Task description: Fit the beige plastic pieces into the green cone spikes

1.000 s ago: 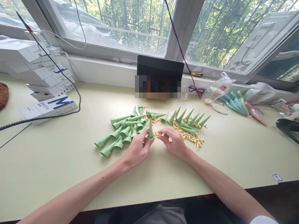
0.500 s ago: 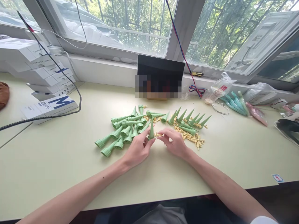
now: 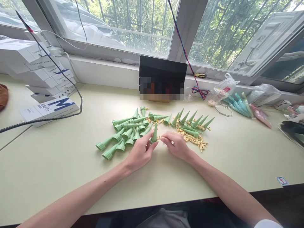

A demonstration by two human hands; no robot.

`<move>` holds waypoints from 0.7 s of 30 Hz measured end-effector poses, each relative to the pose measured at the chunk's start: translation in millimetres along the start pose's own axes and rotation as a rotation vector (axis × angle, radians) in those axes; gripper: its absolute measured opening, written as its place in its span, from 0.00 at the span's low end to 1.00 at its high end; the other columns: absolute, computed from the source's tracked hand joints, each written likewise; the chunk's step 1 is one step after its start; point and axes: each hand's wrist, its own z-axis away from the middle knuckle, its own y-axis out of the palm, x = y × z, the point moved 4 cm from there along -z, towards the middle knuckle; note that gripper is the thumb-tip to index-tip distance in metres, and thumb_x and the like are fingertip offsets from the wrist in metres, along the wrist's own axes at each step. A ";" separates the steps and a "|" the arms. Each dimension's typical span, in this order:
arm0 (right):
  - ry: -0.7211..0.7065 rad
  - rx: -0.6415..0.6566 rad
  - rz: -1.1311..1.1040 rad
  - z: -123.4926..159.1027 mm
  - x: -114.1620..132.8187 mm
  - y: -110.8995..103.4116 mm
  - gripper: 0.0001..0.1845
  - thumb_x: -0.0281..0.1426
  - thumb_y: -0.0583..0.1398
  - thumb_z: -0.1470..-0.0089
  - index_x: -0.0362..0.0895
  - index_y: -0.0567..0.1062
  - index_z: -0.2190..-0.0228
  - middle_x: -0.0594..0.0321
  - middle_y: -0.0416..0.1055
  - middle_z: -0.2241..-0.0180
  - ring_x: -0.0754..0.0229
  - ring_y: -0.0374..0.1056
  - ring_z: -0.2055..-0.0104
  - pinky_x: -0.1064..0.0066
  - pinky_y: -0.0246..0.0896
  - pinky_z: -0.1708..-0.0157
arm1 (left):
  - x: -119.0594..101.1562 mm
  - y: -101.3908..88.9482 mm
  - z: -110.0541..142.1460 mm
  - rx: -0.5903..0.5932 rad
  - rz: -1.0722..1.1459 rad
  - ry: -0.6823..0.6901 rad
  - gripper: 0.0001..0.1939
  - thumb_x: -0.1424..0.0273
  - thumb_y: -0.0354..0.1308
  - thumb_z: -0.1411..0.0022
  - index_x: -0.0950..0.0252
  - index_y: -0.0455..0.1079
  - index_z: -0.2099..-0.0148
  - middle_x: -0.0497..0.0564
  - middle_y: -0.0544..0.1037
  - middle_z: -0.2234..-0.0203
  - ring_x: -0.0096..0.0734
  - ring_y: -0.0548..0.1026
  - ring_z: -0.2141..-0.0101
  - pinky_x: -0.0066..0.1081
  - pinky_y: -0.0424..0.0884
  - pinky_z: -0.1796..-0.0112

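My left hand point(image 3: 142, 148) is closed around a green plant watering spike point(image 3: 154, 134), its tip pointing up and leaning slightly right. At the spike's right side sits a small yellow valve point(image 3: 159, 138), pinched at its outer end by the fingertips of my right hand point(image 3: 175, 144). The spike's lower part is partly hidden by my left fingers. A pile of green spikes point(image 3: 129, 133) lies to the left, open wide ends mostly towards me. Beyond my right hand, several spikes with yellow valves point(image 3: 197, 122) stand in a row. Loose yellow valves point(image 3: 190, 137) lie in a heap beside that hand.
A dark screen point(image 3: 163, 71) stands at the back by the window. White boxes point(image 3: 51, 79) are stacked at the left, with a black cable point(image 3: 82, 101) across them. Plastic bags point(image 3: 222, 90) and a coiled red-blue wire point(image 3: 200, 92) lie at the back right.
My right fingertips have curled and shifted slightly right along the yellow valve. The spike in my left hand has tilted a little to the right.
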 end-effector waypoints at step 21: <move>-0.034 -0.052 -0.011 0.7 0.2 -2.0 0.06 0.34 0.57 0.36 0.45 0.73 0.63 0.60 0.75 0.67 0.64 0.67 0.74 0.72 0.64 0.73 | 2.1 -1.0 -0.3 -0.029 0.023 -0.035 0.23 0.64 0.50 0.31 0.60 0.59 0.36 0.46 0.68 0.74 0.25 0.61 0.79 0.26 0.65 0.77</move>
